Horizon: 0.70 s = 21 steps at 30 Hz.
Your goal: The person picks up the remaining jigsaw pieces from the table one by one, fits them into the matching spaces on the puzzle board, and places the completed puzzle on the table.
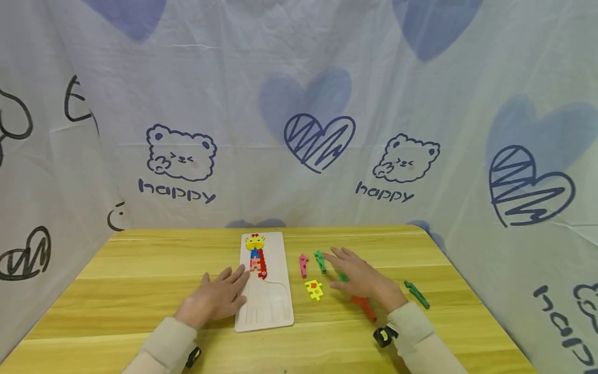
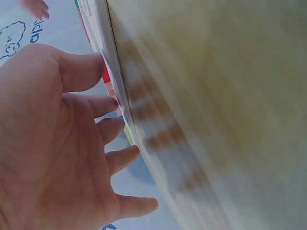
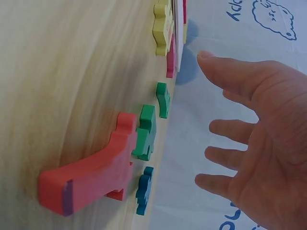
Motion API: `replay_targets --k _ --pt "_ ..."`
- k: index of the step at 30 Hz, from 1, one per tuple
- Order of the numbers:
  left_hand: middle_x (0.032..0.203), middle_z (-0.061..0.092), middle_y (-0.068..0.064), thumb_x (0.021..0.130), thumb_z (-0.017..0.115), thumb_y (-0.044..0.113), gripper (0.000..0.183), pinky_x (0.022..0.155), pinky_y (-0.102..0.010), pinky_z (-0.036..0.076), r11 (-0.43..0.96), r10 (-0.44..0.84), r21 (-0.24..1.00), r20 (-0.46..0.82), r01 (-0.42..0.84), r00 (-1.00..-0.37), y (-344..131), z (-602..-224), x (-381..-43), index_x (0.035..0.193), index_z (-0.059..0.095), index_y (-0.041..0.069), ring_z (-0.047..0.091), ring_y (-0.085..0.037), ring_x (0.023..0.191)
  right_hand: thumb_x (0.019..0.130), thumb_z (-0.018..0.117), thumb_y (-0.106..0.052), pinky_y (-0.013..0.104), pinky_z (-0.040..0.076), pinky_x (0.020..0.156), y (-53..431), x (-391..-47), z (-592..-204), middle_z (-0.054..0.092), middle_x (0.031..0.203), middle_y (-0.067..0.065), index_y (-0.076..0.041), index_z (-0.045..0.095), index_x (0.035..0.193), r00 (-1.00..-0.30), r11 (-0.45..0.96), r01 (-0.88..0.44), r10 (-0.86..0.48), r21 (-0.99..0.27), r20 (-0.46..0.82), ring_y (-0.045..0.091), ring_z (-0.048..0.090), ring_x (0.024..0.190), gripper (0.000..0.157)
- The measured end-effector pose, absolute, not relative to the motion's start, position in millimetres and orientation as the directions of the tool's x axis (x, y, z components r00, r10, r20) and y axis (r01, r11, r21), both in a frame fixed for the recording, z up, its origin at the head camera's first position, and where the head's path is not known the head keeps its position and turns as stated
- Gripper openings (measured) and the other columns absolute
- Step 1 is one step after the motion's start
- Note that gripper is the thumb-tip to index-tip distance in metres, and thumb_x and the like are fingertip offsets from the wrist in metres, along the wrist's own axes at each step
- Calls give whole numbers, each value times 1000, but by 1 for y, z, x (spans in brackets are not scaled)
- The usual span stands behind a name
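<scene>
Right sleeve (image 1: pixel 413 323) looming closest; right hand (image 1: pixel 362 278) hovering, fingers wide, holding nothing; red piece (image 1: pixel 366 310) lying partly beneath, long axis slanting nearer and rightward; left hand (image 1: pixel 217 298), also wide, sitting at board's (image 1: pixel 273 265) left edge, farther off

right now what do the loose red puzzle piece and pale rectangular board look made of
Loose red puzzle piece: probably painted wood, satin; thick block, dark end patch; plastic possible. Pale rectangular board: perhaps light wood, matte; no glare, no clear grain.
</scene>
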<state>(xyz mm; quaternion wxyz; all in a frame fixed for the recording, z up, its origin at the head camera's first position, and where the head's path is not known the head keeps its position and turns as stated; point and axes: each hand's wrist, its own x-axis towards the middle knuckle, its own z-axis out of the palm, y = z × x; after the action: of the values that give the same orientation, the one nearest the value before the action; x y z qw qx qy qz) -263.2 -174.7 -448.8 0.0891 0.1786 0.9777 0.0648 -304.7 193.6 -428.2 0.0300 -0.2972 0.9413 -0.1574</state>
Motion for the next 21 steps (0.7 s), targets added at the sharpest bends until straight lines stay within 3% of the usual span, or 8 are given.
replay_targets --k 9,21 --pt "171 28 -10 106 51 35 63 108 -86 28 926 359 186 -174 327 -917 -175 -449 -263 162 34 11 32 -45 154 97 73 -21 62 32 124 190 -304 -432 38 164 20 -8 45 156 -811 769 -563 -585 -302 23 44 33 153 67" --pt "171 28 -10 107 50 35 63 106 -86 29 928 356 182 -183 324 -917 -174 -447 -261 162 33 11 32 -45 154 95 76 -25 55 40 121 172 -304 -441 51 156 16 -12 56 149 -802 764 -574 -598 -295 10 37 47 146 59"
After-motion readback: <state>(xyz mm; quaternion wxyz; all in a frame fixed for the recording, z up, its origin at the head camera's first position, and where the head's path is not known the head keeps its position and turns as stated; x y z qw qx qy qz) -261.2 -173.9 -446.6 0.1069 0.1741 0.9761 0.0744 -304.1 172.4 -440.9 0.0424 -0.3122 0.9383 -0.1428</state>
